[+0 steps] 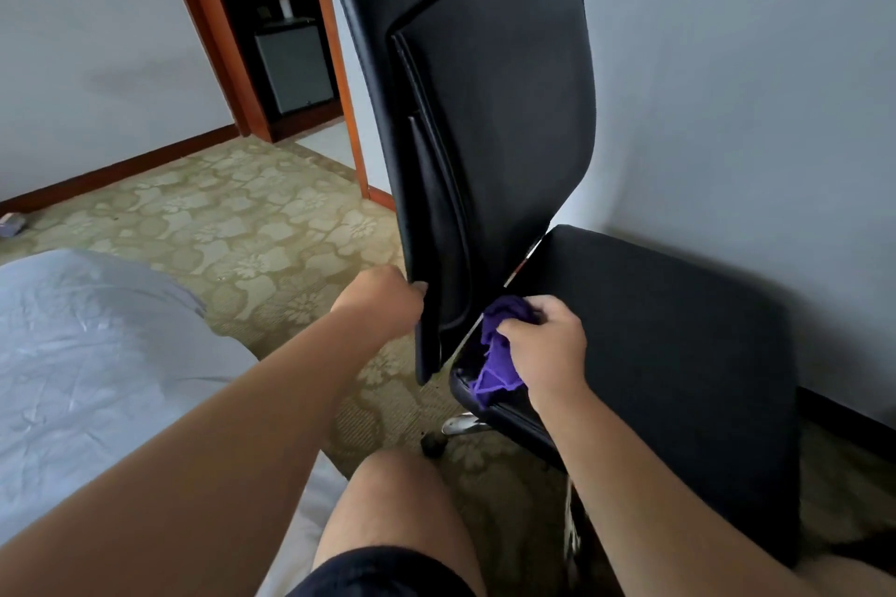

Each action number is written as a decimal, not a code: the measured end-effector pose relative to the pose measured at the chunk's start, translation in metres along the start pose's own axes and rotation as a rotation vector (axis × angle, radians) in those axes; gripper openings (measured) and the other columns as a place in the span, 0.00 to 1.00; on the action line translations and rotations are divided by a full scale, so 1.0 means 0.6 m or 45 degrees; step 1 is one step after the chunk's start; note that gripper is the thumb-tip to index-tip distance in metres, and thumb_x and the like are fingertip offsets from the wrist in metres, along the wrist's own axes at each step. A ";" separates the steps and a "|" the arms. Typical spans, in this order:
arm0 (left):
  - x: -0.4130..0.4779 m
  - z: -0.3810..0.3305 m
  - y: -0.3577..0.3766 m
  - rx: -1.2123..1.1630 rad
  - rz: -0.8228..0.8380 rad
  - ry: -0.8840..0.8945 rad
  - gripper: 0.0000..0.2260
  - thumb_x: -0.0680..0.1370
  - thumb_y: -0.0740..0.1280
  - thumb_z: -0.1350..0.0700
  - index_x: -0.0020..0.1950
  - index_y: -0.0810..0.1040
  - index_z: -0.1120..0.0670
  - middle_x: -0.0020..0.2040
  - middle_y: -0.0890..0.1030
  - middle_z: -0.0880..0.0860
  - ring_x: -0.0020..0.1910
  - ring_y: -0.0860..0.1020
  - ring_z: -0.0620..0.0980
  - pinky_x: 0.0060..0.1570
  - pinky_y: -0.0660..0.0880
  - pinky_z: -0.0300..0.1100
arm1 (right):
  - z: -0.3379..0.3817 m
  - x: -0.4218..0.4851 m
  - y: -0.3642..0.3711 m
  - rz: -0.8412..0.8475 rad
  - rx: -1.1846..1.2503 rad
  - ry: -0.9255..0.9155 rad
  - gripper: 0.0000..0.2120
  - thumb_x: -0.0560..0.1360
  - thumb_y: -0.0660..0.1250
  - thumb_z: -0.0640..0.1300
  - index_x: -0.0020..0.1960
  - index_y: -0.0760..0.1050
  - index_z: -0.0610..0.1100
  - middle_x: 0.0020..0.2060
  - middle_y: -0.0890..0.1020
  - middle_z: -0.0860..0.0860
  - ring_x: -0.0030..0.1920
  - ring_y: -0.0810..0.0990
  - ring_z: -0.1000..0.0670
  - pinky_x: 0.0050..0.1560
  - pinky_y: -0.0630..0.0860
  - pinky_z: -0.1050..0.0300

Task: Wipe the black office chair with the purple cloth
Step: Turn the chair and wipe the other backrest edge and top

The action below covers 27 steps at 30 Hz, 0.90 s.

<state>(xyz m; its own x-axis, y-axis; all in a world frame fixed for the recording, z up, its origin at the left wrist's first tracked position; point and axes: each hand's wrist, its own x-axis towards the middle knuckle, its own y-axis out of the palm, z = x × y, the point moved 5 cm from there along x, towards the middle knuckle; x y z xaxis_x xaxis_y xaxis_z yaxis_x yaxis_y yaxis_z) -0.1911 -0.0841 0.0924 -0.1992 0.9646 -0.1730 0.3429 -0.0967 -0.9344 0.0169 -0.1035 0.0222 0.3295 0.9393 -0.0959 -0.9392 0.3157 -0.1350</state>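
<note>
— What is the left hand [383,301] doing?

— It is closed round the lower side edge of the backrest [489,112] of the black office chair [679,354]. The fingers curl over the rim, and their tips are hidden behind it.

— And the right hand [550,349]?

— It is clenched on the purple cloth [494,366], with fingers and thumb bunching it tight (a crumpled wad, not a flat pad). A loose corner hangs below the fist.

— Where does the cloth sit?

— It sits in the gap where the backrest meets the seat [654,330], against the seat's rear edge. The knuckles face up and the wrist lies over the seat's near corner.

— Are the two hands touching?

— No. They are near each other, with the bottom of the backrest between them.

— What else is around?

— The chair stands just beside a pale wall [751,87] on patterned carpet [218,218]. A bed [97,354] with a grey sheet is at the left. A bare knee shows below the arms.
</note>
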 end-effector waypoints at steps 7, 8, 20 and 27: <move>-0.046 -0.078 0.009 0.110 0.083 0.124 0.20 0.83 0.57 0.46 0.56 0.79 0.61 0.54 0.79 0.57 0.51 0.78 0.56 0.46 0.75 0.46 | 0.064 0.034 -0.135 0.042 -0.401 -0.290 0.12 0.67 0.70 0.36 0.40 0.77 0.53 0.38 0.81 0.57 0.39 0.80 0.57 0.35 0.73 0.64; -0.050 -0.091 0.009 0.126 0.087 0.130 0.20 0.83 0.57 0.46 0.56 0.79 0.60 0.54 0.80 0.57 0.51 0.78 0.56 0.46 0.74 0.45 | 0.070 0.038 -0.153 0.054 -0.461 -0.313 0.12 0.67 0.70 0.35 0.41 0.77 0.53 0.39 0.81 0.57 0.40 0.79 0.57 0.35 0.72 0.64; -0.035 -0.261 0.038 0.003 0.080 0.245 0.15 0.79 0.62 0.43 0.54 0.81 0.52 0.49 0.80 0.49 0.45 0.79 0.51 0.44 0.75 0.43 | 0.136 0.141 -0.336 -0.071 -0.711 -0.415 0.15 0.68 0.61 0.32 0.41 0.78 0.51 0.37 0.81 0.55 0.37 0.78 0.55 0.31 0.70 0.64; 0.062 -0.399 0.110 -0.013 0.137 0.360 0.12 0.78 0.63 0.43 0.55 0.80 0.47 0.53 0.80 0.48 0.47 0.78 0.50 0.45 0.74 0.43 | 0.126 0.271 -0.358 -0.039 -0.696 -0.421 0.16 0.68 0.62 0.32 0.42 0.77 0.53 0.37 0.79 0.56 0.36 0.79 0.54 0.30 0.76 0.60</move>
<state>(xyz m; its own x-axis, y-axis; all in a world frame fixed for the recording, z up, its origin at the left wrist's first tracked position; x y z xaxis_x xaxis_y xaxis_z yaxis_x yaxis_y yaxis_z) 0.0438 0.0040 0.0987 0.1017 0.9791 -0.1760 0.3580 -0.2011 -0.9118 0.2653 -0.0083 0.1104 0.2265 0.9503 0.2137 -0.7161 0.3112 -0.6247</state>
